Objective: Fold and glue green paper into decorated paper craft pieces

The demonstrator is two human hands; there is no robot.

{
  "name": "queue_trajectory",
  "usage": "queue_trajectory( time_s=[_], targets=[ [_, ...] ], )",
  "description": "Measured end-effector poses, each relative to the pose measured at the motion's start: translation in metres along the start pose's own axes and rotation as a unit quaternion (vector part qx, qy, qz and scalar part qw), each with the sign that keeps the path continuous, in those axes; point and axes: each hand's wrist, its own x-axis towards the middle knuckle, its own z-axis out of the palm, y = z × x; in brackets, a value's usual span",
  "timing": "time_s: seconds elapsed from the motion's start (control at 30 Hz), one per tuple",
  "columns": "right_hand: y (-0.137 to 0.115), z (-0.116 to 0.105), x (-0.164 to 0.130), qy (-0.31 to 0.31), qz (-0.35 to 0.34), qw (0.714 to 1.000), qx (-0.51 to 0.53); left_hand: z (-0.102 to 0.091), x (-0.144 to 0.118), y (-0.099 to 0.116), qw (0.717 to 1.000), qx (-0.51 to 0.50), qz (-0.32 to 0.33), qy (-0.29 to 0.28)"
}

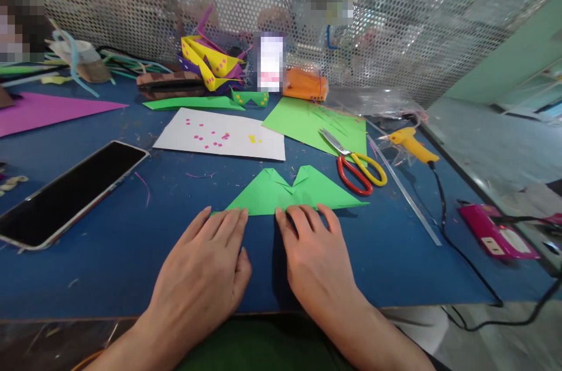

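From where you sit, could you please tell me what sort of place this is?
Probably a paper-craft workbench: scissors, a yellow glue gun and coloured sheets on a blue table, with both hands pressing a folded green paper.

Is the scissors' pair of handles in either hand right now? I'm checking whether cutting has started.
No: the scissors lie on the table, while the left hand and right hand press the folded green paper.

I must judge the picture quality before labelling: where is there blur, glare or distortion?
Head view: the hands and folded green paper are sharp; the pink device at the right edge is smeared; the table edge bows; the phone screen shows faint glare.
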Motion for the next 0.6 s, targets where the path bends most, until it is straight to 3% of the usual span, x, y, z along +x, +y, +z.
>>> queue_trajectory(
  time_s=[0.33,0.6],
  targets=[
    [0.037,-0.002,-0.023,0.011,0.057,0.998,-0.036,0.001,0.000,0.000,1.000,-0.012,-0.010,0.020],
    [0.051,-0.007,-0.027,0.001,0.071,0.997,-0.033,0.004,0.000,-0.003,0.999,-0.028,0.001,0.023]
  ],
)
